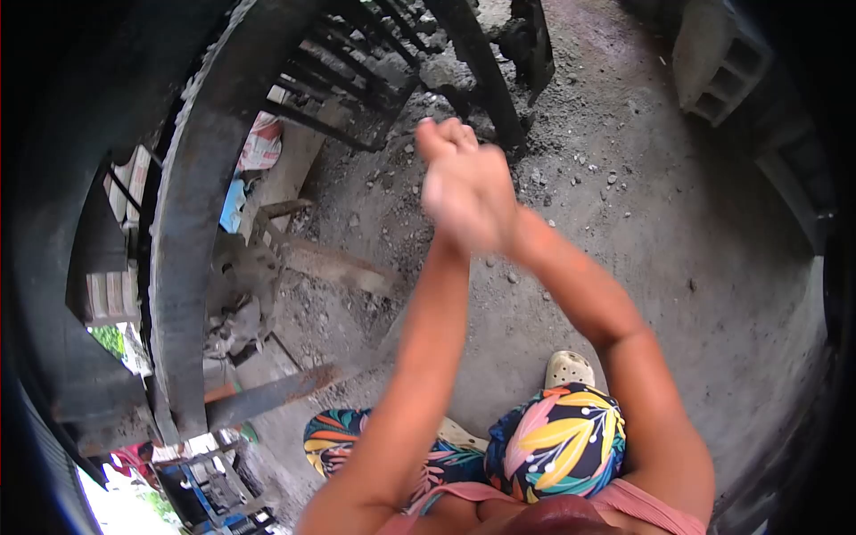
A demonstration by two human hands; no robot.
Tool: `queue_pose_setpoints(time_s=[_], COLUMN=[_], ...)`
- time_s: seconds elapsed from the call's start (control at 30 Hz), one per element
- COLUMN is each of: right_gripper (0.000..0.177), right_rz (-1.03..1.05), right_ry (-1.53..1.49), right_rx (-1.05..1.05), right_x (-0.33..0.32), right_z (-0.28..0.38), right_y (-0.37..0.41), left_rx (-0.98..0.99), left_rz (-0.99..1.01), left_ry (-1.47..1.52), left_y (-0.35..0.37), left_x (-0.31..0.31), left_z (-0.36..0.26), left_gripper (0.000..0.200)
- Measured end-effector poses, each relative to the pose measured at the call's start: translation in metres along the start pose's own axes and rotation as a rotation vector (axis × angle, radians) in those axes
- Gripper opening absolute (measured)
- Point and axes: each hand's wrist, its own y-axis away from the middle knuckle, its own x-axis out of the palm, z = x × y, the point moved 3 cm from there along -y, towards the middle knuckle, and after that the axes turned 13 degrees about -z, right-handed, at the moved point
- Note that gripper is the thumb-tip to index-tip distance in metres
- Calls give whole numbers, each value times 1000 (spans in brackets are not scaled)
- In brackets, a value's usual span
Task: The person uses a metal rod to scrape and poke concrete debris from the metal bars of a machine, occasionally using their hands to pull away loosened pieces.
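Both my hands are raised in front of me and pressed together above the dirt ground. My left hand (443, 143) lies against my right hand (477, 192); the two overlap and are blurred by motion. Nothing shows between them, though the palms are hidden. My forearms run down to my body, where I see patterned shorts (553, 441) and a pale clog (568, 367) on my foot. A large rusty metal frame (183, 259) stands to the left of my hands.
A dark metal grate (357, 76) leans at the top centre. A flat steel bar (267, 397) lies low on the left. Concrete blocks (718, 62) sit at the top right. The ground (713, 259) is grey dirt with small stones.
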Motion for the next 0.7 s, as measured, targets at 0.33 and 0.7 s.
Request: queue_pose_setpoints(time_s=[0.33, 0.7], right_gripper=[29, 29], right_rz=[65, -77], right_ry=[-224, -74], right_rx=[87, -29], right_x=[-4, -3], right_z=[60, 26], right_y=[-31, -36], left_rx=[533, 606], left_rz=[752, 825], left_ry=[123, 116], left_y=[-27, -31], left_x=[7, 24], left_z=[-12, -24], left_gripper=[54, 55])
